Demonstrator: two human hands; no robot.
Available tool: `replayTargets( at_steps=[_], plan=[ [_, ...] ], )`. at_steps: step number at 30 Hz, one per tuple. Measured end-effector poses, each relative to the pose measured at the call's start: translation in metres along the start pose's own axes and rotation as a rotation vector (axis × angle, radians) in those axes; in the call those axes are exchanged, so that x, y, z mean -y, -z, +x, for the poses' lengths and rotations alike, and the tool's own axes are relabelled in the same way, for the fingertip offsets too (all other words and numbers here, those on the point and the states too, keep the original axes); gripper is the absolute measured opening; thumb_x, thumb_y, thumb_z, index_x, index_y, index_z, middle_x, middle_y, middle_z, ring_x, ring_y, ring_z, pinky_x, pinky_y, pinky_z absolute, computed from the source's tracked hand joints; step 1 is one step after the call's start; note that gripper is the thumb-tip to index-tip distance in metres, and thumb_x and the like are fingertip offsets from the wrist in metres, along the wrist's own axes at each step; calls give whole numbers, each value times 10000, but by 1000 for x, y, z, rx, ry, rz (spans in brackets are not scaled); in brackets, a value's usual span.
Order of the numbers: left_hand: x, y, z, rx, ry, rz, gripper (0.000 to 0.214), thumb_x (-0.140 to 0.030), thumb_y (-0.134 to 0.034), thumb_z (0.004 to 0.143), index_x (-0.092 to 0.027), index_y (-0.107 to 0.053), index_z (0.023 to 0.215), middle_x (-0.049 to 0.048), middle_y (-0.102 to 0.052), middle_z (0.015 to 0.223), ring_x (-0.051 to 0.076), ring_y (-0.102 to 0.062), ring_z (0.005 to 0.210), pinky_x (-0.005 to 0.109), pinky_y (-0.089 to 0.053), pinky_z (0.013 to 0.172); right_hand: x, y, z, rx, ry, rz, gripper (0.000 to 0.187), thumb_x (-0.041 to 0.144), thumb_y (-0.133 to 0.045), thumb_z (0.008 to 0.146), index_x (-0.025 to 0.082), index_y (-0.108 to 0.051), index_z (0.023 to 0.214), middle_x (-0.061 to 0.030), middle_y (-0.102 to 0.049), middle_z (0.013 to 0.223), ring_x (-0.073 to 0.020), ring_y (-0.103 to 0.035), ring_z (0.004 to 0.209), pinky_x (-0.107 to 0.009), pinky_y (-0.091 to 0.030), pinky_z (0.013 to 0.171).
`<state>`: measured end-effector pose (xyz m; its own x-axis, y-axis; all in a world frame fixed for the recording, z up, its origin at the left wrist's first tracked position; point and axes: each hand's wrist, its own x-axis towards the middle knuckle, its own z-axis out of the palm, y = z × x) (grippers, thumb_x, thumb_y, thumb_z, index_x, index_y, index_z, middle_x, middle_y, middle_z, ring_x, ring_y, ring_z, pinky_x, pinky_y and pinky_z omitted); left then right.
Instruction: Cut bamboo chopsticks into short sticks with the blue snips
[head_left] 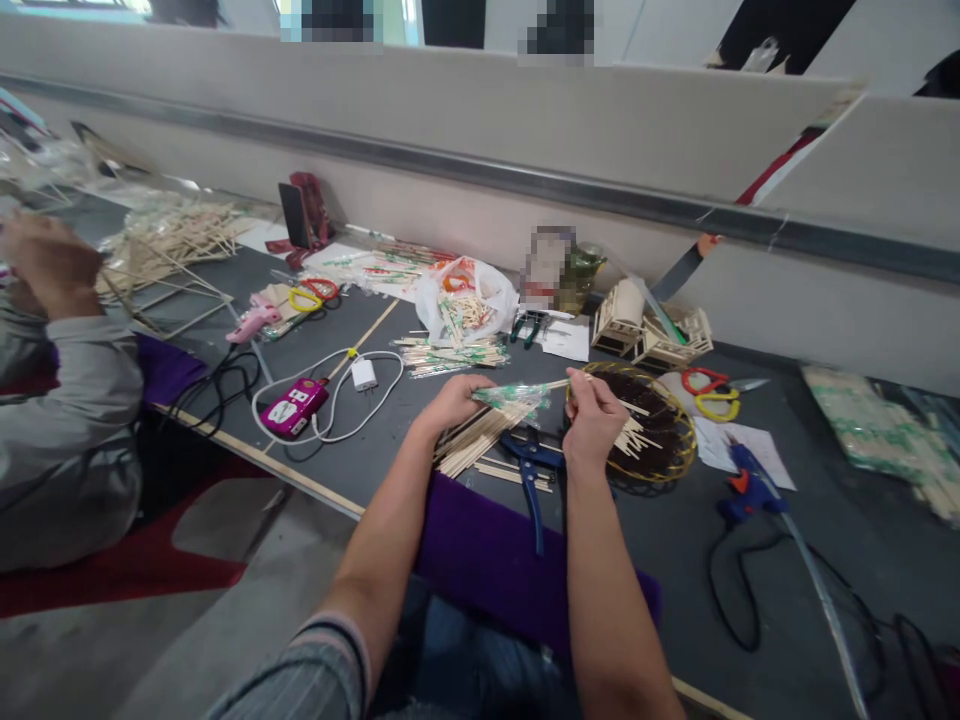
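My left hand [452, 402] is closed round a bundle of thin wooden sticks [480, 437] in a clear green-printed wrapper, held just above the dark table [390, 440]. My right hand [592, 420] pinches a single stick drawn from the open end of that wrapper, and more sticks stick out of its fist to the right. Under the hands lie blue-handled pliers [531, 470] and a few loose sticks. A round dark tray with a yellow rim [670, 455] sits right behind my right hand.
Another person's sleeve and hand [52, 300] work at the left beside a pile of sticks. A pink device with a white charger [296, 407], scissors [705, 392], a blue glue gun [750, 490], small stick houses [649, 330], stick packets and a bag crowd the table.
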<state>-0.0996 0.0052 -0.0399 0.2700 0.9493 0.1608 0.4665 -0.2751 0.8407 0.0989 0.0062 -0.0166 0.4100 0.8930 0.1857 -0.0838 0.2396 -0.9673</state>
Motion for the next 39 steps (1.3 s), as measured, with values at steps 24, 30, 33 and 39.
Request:
replayTargets(
  at_steps=[24,30,33,39],
  plan=[
    [1,20,0,-489,331,-1001,369,-375,-797,633,-106,-633,826,27,-657,675,44,-514,495,133,-313,361,-29,-2,-6,508,-326,-390,356,479,-626,729,162,-598,889,46,-566,508,-120,-531,403,-211,-389,362],
    [-7,15,0,-439,333,-1015,381,-378,-804,625,-105,-635,829,34,-659,687,43,-511,497,132,-324,369,-13,-10,-19,681,97,-637,351,472,-561,828,185,-689,986,32,-566,553,-137,-526,544,-244,-380,559],
    [-7,12,0,-406,320,-1010,375,-381,-803,630,-109,-638,830,35,-660,699,48,-507,507,139,-329,379,-8,-20,-34,852,208,-717,243,383,-528,874,216,-703,848,1,-631,639,-141,-550,607,-241,-355,593],
    [-9,15,-2,-337,288,-1121,328,-400,-773,680,-153,-566,740,19,-626,748,105,-590,658,224,-501,585,-10,-27,-45,942,316,-889,265,265,-513,884,216,-652,664,-16,-660,661,-144,-561,619,-240,-313,587]
  ],
)
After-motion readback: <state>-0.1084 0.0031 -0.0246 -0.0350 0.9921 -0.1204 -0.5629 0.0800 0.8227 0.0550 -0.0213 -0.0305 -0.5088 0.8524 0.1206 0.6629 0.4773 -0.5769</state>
